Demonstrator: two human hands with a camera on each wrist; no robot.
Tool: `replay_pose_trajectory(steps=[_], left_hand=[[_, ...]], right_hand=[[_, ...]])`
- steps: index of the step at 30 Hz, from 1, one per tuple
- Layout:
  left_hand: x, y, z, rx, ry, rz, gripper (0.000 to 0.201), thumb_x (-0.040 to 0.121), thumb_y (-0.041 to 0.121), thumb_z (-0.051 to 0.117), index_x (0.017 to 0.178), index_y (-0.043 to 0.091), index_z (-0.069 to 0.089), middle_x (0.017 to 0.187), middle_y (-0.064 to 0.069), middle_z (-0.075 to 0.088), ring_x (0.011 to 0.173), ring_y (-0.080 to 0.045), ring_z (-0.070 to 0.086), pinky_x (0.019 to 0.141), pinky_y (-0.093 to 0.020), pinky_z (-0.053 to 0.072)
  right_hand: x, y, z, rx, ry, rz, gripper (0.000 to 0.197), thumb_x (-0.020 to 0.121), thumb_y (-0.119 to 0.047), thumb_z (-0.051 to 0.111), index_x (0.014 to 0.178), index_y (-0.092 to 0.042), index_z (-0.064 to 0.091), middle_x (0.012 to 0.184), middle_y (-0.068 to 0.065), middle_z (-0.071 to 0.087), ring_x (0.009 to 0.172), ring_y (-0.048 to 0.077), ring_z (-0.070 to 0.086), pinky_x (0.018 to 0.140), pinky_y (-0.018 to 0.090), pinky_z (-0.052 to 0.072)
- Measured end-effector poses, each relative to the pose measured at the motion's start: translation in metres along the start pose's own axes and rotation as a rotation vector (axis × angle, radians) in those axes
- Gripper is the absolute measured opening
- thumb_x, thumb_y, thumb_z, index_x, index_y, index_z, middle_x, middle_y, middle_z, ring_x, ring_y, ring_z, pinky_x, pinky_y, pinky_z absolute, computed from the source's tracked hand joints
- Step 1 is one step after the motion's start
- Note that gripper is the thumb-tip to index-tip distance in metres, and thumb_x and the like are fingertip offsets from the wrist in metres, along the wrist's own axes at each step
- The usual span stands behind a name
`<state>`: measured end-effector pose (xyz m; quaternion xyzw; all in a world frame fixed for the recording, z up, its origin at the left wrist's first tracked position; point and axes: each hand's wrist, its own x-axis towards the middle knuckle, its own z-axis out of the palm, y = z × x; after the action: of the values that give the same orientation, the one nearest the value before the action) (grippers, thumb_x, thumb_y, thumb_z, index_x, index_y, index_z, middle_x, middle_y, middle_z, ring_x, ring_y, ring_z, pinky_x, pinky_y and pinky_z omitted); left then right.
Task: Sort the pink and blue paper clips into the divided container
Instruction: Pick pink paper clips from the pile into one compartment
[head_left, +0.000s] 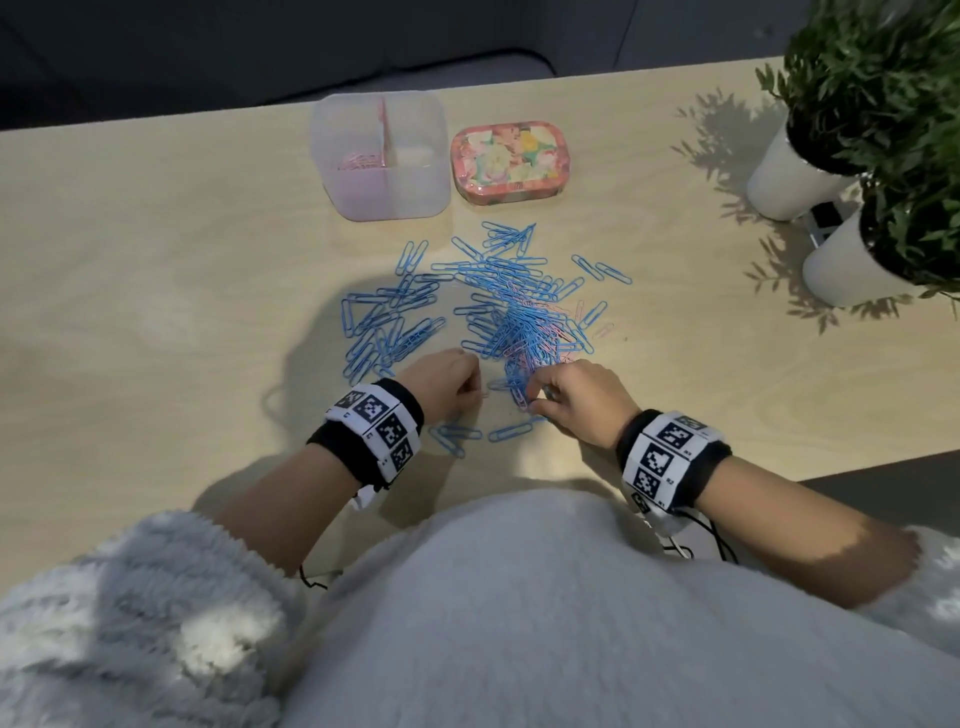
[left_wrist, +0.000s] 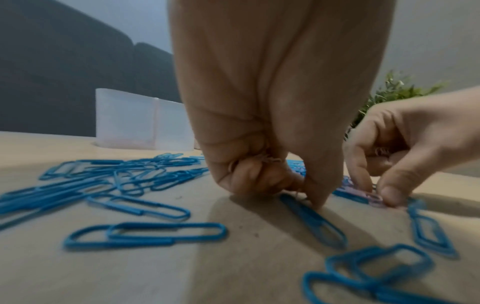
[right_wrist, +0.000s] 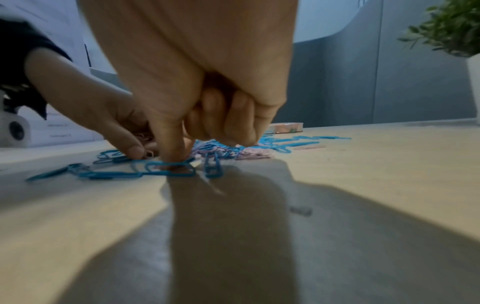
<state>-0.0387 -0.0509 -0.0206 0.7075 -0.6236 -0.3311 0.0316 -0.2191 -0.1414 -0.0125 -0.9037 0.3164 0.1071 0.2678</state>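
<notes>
A heap of blue paper clips with a few pink paper clips mixed in lies mid-table. The translucent divided container stands behind it, with pink clips in its left compartment. My left hand is at the near edge of the heap, fingers curled round a bunch of pink clips, one fingertip on the table. My right hand is just to its right, pinching a pink clip off the table, with more pink clips tucked in its palm.
A floral tin sits right of the container. Two white pots with green plants stand at the far right. A few loose blue clips lie near my wrists. The table edge cuts in at the near right.
</notes>
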Motion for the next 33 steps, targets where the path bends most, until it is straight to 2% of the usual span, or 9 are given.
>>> replay_pose_trajectory(steps=[3, 6, 10, 13, 20, 23, 25, 28, 33], left_hand=[[-0.001, -0.006, -0.022, -0.075, 0.048, -0.044, 0.004, 0.089, 0.014, 0.05, 0.088, 0.01, 0.052, 0.089, -0.007, 0.053, 0.085, -0.024, 0.049, 0.071, -0.027, 0.035], [0.006, -0.018, -0.068, -0.144, 0.249, -0.129, 0.004, 0.086, 0.014, 0.053, 0.083, 0.014, 0.051, 0.078, -0.003, 0.051, 0.077, -0.02, 0.046, 0.069, -0.027, 0.033], [0.027, -0.036, -0.143, -0.137, 0.492, -0.238, 0.014, 0.087, 0.008, 0.047, 0.095, 0.004, 0.057, 0.092, -0.018, 0.059, 0.085, -0.027, 0.054, 0.075, -0.032, 0.041], [0.048, -0.055, -0.182, -0.132, 0.652, -0.388, 0.025, 0.087, 0.008, 0.043, 0.104, -0.001, 0.059, 0.113, -0.022, 0.062, 0.106, -0.036, 0.057, 0.09, -0.039, 0.045], [0.078, -0.081, -0.197, -0.077, 0.603, -0.622, 0.028, 0.089, 0.005, 0.04, 0.098, -0.011, 0.06, 0.111, -0.031, 0.062, 0.101, -0.045, 0.059, 0.084, -0.045, 0.049], [0.082, -0.084, -0.194, -0.125, 0.544, -0.592, 0.023, 0.089, 0.007, 0.045, 0.103, -0.002, 0.059, 0.119, -0.027, 0.059, 0.108, -0.042, 0.057, 0.091, -0.043, 0.046], [0.081, -0.085, -0.193, -0.166, 0.52, -0.551, 0.032, 0.09, 0.011, 0.045, 0.117, -0.002, 0.053, 0.126, -0.025, 0.055, 0.116, -0.04, 0.053, 0.097, -0.042, 0.042], [0.068, -0.085, -0.191, -0.213, 0.564, -0.46, 0.039, 0.091, 0.011, 0.041, 0.13, 0.005, 0.047, 0.138, -0.02, 0.047, 0.126, -0.036, 0.045, 0.106, -0.04, 0.036], [0.02, -0.081, -0.147, -0.293, 0.772, -0.216, 0.029, 0.088, 0.011, 0.044, 0.11, 0.006, 0.061, 0.122, -0.014, 0.058, 0.116, -0.028, 0.051, 0.1, -0.032, 0.037]], right_hand=[[0.002, -0.001, 0.002, -0.058, 0.047, -0.011, 0.016, 0.086, -0.033, 0.058, 0.098, -0.025, 0.063, 0.089, 0.003, 0.068, 0.095, 0.03, 0.061, 0.073, 0.033, 0.043], [0.001, 0.002, 0.0, -0.022, 0.092, 0.008, 0.02, 0.085, -0.034, 0.061, 0.099, -0.021, 0.056, 0.09, 0.0, 0.068, 0.093, 0.028, 0.061, 0.068, 0.03, 0.037], [0.002, 0.002, -0.003, -0.064, 0.052, 0.054, 0.016, 0.083, -0.035, 0.061, 0.089, -0.021, 0.059, 0.089, 0.0, 0.067, 0.094, 0.027, 0.06, 0.068, 0.029, 0.036], [0.004, 0.004, -0.001, -0.058, -0.012, 0.05, 0.011, 0.084, -0.03, 0.058, 0.09, -0.021, 0.06, 0.09, 0.001, 0.067, 0.093, 0.028, 0.06, 0.07, 0.031, 0.042], [0.011, 0.007, -0.003, -0.031, -0.177, -0.005, 0.014, 0.083, -0.019, 0.053, 0.073, -0.022, 0.043, 0.07, -0.003, 0.048, 0.07, 0.026, 0.048, 0.062, 0.026, 0.031], [0.017, 0.005, -0.02, 0.1, -0.228, -0.042, 0.029, 0.084, -0.015, 0.058, 0.065, -0.024, 0.038, 0.06, -0.008, 0.044, 0.057, 0.016, 0.04, 0.057, 0.026, 0.032], [0.032, -0.001, -0.041, 0.243, -0.216, -0.045, 0.036, 0.081, -0.005, 0.059, 0.061, -0.026, 0.038, 0.057, -0.01, 0.042, 0.049, 0.004, 0.036, 0.054, 0.019, 0.031], [0.067, -0.022, -0.079, 0.469, -0.172, -0.067, 0.034, 0.081, 0.009, 0.054, 0.064, -0.02, 0.045, 0.057, -0.003, 0.049, 0.041, -0.002, 0.043, 0.049, 0.015, 0.036], [0.15, -0.084, -0.124, 0.554, -0.002, -0.072, 0.013, 0.089, 0.005, 0.046, 0.096, -0.005, 0.053, 0.051, -0.002, 0.054, 0.029, -0.001, 0.044, 0.032, 0.011, 0.031]])
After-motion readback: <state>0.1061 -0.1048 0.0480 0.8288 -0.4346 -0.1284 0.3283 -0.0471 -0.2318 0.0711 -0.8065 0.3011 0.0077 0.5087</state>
